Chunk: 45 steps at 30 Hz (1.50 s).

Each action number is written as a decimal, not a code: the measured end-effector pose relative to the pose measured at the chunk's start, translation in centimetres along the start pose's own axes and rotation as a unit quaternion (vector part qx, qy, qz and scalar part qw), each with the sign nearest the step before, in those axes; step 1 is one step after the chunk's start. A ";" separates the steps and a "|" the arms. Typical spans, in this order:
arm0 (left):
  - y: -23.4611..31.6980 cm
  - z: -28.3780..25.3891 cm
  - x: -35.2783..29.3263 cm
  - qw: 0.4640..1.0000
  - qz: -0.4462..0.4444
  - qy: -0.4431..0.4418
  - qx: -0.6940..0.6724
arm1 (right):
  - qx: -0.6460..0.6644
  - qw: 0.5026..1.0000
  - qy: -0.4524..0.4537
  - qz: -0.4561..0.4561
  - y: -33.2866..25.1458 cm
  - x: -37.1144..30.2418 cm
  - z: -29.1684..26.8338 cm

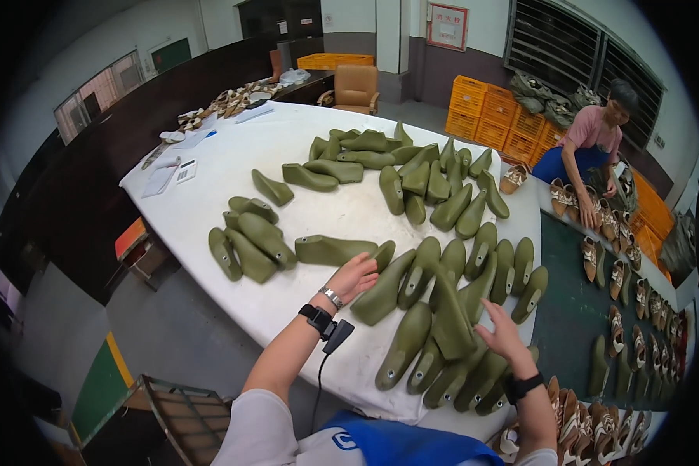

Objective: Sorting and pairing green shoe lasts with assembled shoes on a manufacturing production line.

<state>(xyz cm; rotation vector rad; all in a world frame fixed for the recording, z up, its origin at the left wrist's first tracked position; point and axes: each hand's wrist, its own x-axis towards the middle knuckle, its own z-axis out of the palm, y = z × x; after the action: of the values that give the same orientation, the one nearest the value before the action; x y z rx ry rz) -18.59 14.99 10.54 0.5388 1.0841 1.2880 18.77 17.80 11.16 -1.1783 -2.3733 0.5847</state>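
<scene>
Many green shoe lasts lie on a white-covered table in front of me. My left hand [355, 277] is over the near middle, fingers stretched out, beside the end of a small last [382, 256] and a larger slanting last [384, 289]. My right hand [502, 332] is open, thumb and fingers apart, by the right side of a tilted last [452, 314] that rests on others. Whether it touches that last I cannot tell. Below it, several lasts [405, 347] lie side by side toward the near edge.
The white table [186, 225] carries papers and a calculator [186, 171] at left. To the right, a dark green surface [563, 311] holds rows of brown-and-white shoes [616, 330]. A co-worker [594, 147] handles shoes there. Orange crates [485, 113] and a brown chair [356, 89] stand behind.
</scene>
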 end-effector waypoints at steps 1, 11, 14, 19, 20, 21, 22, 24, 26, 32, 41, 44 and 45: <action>-0.5 0.0 -1.1 1.000 0.000 0.004 0.000 | -0.040 0.999 -0.008 -0.025 -1.1 -0.2 0.6; -3.5 -19.8 -10.7 0.899 0.053 0.251 0.356 | -0.230 0.956 -0.177 0.040 0.2 -1.9 7.8; -2.7 -28.0 -11.3 0.843 0.126 0.356 0.383 | -0.142 0.971 -0.183 0.059 -1.3 -0.7 7.4; 3.1 -36.2 -7.5 0.795 0.150 0.451 0.378 | -0.006 0.977 -0.211 0.012 -13.8 7.9 8.3; 4.5 -37.6 -6.1 0.794 0.155 0.475 0.347 | 0.003 0.979 -0.204 -0.019 -15.7 10.2 9.9; 5.6 -38.7 -4.7 0.797 0.151 0.470 0.348 | 0.013 0.979 -0.198 -0.049 -17.6 12.5 11.8; 6.2 -39.4 -3.1 0.816 0.115 0.476 0.308 | 0.013 0.973 -0.224 -0.058 -20.0 15.2 13.7; 6.5 -44.4 -2.1 0.865 0.107 0.430 0.234 | 0.025 0.961 -0.259 -0.093 -25.0 20.3 18.4; 5.5 -44.5 0.2 0.871 0.099 0.423 0.230 | 0.030 0.963 -0.243 -0.114 -26.2 24.3 24.1; 5.3 -42.1 -0.4 0.872 0.104 0.416 0.235 | -0.114 0.981 -0.135 -0.082 -29.3 30.1 37.3; 7.0 -41.8 -9.3 0.944 0.139 0.190 -0.232 | 0.405 0.866 -0.234 0.178 -25.1 27.4 32.4; 9.2 -35.5 -9.4 0.982 0.115 0.096 -0.116 | 0.627 0.692 -0.196 0.301 -22.4 20.3 27.1; 9.8 -33.6 -8.8 0.990 0.108 0.049 -0.079 | 0.626 0.696 -0.160 0.313 -22.5 18.3 25.1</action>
<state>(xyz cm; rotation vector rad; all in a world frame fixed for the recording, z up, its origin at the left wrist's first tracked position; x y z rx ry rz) -51.76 1.28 6.89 0.4873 1.0126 1.5897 -19.21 15.83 6.09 -1.1024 -1.0117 2.2673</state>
